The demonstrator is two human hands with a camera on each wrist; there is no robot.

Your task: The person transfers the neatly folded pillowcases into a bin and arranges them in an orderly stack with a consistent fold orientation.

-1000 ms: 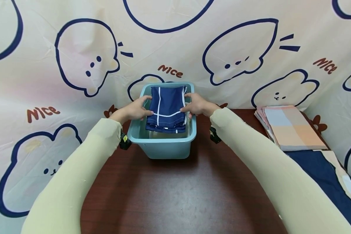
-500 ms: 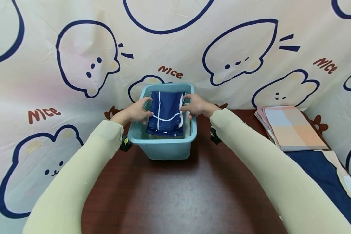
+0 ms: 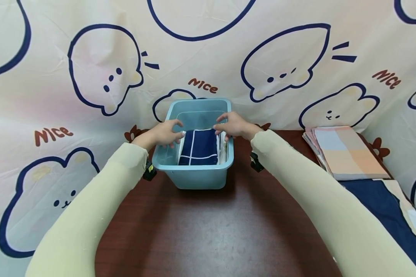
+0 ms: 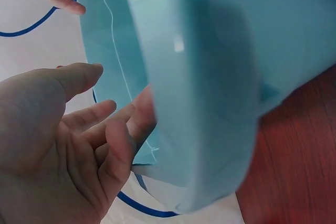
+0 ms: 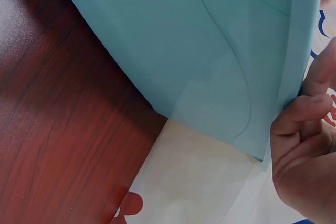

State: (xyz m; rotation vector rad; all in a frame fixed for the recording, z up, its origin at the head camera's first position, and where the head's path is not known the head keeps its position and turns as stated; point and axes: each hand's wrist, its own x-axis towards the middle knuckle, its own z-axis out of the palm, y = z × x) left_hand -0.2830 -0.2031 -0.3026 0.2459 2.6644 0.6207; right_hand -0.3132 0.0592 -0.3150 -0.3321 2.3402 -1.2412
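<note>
A folded navy cloth (image 3: 204, 144) with white stripes lies inside the light blue plastic bin (image 3: 197, 167), towards its near end. Paler cloth shows along the sides of it. Over the bin's left rim reaches my left hand (image 3: 163, 134), thumb and fingers spread apart and holding nothing; its palm also shows in the left wrist view. My right hand (image 3: 235, 125) is over the right rim, fingers loosely bent, with nothing gripped. Its fingertips are close to the cloth's far right corner; whether they touch it I cannot tell. In the right wrist view that hand is beside the rim.
On the right of the dark red-brown table (image 3: 201, 231) lies a stack of folded checked cloths (image 3: 348, 152) in pastel colours. Nearer on that side is a navy and beige cloth (image 3: 367, 200). A printed curtain (image 3: 208, 57) hangs behind the bin.
The folded navy cloth has gone down from between both hands into the bin. Both hands have let go of it and stay above the rims.
</note>
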